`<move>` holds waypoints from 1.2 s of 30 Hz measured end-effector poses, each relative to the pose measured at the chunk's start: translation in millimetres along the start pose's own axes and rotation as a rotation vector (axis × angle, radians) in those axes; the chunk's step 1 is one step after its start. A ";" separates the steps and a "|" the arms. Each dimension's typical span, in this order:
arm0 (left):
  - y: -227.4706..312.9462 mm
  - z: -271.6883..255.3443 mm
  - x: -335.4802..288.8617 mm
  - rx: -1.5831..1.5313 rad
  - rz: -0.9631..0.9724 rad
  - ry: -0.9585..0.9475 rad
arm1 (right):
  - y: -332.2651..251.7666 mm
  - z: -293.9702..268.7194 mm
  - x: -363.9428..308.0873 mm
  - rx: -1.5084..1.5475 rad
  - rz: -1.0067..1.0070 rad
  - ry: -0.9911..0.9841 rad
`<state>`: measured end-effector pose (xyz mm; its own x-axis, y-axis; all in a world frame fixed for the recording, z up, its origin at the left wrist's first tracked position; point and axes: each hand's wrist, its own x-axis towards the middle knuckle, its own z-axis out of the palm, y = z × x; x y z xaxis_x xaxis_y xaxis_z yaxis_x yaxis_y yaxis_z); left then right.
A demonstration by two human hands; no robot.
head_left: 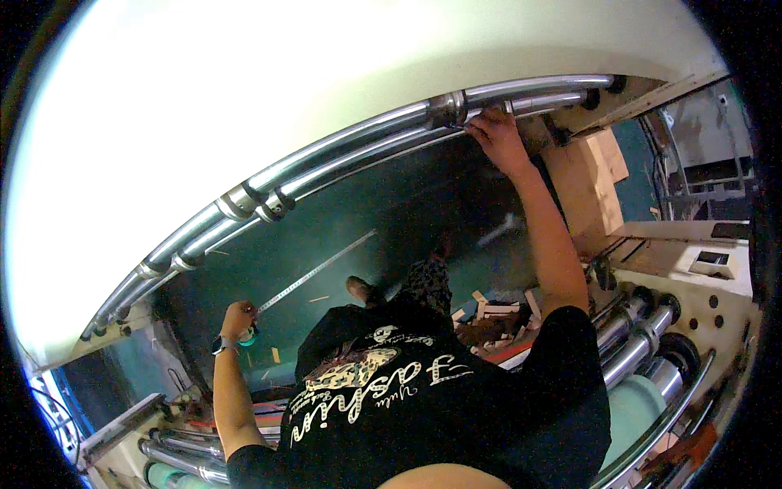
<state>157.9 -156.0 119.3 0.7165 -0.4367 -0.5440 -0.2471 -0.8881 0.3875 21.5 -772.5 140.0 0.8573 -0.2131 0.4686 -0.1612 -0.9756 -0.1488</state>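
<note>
My left hand (239,320), with a watch on its wrist, is closed around a tape measure (250,337) with a greenish case. Its pale blade (314,274) runs out from the hand, up and to the right above the dark green floor. My right hand (495,137) reaches up to the far machine, its fingers bent against the lower steel shaft (547,102), just right of a metal collar (446,109). What those fingertips grip is hidden. The upper steel shaft (342,126) runs above it, with several more collars (237,202) farther left.
A large cream machine cover (269,73) hangs over the shafts. Brown cardboard (582,183) stands at right. Wood offcuts (501,314) lie in a pile near my right side. More rollers (631,346) flank me at lower right and lower left (183,455).
</note>
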 end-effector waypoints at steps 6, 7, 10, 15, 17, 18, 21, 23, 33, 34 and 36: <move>-16.6 21.1 -1.2 0.095 0.004 0.033 | -4.2 -18.4 21.2 -0.080 -0.121 -0.135; -22.2 23.7 -0.3 0.123 0.022 0.019 | -2.4 -20.3 24.7 -0.107 -0.125 -0.181; -27.4 29.9 -0.4 0.102 0.019 -0.016 | -3.2 -31.2 40.1 -0.155 -0.183 -0.242; -49.5 49.6 8.3 -0.115 -0.143 -0.082 | -11.0 -53.5 63.9 -0.153 -0.231 -0.371; -36.5 48.8 7.1 -0.206 -0.121 -0.091 | -11.9 -56.1 67.4 -0.117 -0.230 -0.390; -24.8 46.2 3.2 -0.168 -0.097 -0.073 | -13.6 -57.0 70.3 -0.098 -0.233 -0.399; -6.5 42.4 -4.2 -0.101 -0.042 -0.032 | -21.9 -62.6 75.4 -0.060 -0.236 -0.426; -13.8 48.7 -2.7 -0.125 -0.032 -0.033 | -21.6 -57.3 79.0 0.110 -0.039 -0.480; -67.2 76.0 8.3 -0.076 -0.117 -0.118 | -46.7 -67.6 98.2 0.086 0.057 -0.471; -74.3 79.2 9.0 -0.040 -0.088 -0.131 | -46.6 -68.3 98.9 0.100 0.080 -0.496; -85.2 89.5 10.0 0.052 -0.022 -0.098 | -42.5 -71.1 98.2 0.124 0.132 -0.546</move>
<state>127.8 -97.5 14.2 0.6556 -0.4263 -0.6232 -0.2668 -0.9029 0.3370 77.8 -755.7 254.3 0.9674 -0.2423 -0.0740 -0.2533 -0.9222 -0.2922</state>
